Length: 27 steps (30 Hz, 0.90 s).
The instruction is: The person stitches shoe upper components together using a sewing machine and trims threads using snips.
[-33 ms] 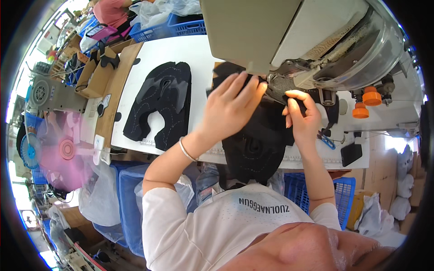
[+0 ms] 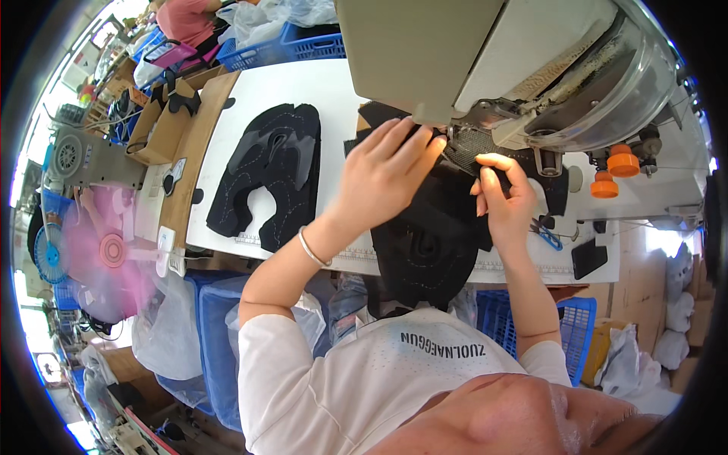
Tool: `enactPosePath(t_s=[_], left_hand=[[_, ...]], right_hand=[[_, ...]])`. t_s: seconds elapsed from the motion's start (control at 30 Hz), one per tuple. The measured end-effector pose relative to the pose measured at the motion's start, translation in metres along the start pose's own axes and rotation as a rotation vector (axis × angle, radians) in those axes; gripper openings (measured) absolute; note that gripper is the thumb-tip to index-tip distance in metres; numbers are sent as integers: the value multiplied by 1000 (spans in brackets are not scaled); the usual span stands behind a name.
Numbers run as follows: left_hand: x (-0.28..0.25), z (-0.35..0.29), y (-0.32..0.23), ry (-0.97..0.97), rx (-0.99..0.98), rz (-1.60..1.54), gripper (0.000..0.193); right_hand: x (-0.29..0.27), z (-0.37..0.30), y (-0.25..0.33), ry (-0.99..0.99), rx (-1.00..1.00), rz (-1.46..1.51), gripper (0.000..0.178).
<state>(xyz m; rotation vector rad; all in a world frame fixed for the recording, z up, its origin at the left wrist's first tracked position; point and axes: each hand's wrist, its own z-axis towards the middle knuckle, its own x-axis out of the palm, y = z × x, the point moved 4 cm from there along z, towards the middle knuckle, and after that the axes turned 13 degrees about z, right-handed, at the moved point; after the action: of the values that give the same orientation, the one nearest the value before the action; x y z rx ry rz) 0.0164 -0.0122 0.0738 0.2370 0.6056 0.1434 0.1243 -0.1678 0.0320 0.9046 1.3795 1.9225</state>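
Note:
A black stitched shoe-upper piece lies on the white table and hangs over its near edge. Its far end sits under the head of the grey sewing machine. My left hand, with a thin bracelet on the wrist, holds that far end down with fingers stretched out, fingertips close to the needle area. My right hand pinches the fabric's edge just right of the needle. A second stack of black uppers lies flat to the left, apart from both hands.
Two orange thread spools stand right of the machine, and a small black object lies by the table's edge. Blue baskets sit below the table. A pink fan and a cardboard box are at the left.

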Motion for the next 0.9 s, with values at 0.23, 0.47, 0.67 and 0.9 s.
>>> enactPosePath(t_s=[0.23,0.47,0.67,0.9], left_hand=[[12,3,22,64,-105,-292,24],[19,-8,19,68,-143,-323,28],[12,-39,3,66,101,-128,49],[-3,-13,-21,-97,68,-124,36]], right_hand=[[11,0,-2,-7,-109,-22,18],[10,-5,-2,-66,-370,-411,29],[3,-6,3,-41,-358,-393,30],[-9,41,12,21,-181,-553,23]])
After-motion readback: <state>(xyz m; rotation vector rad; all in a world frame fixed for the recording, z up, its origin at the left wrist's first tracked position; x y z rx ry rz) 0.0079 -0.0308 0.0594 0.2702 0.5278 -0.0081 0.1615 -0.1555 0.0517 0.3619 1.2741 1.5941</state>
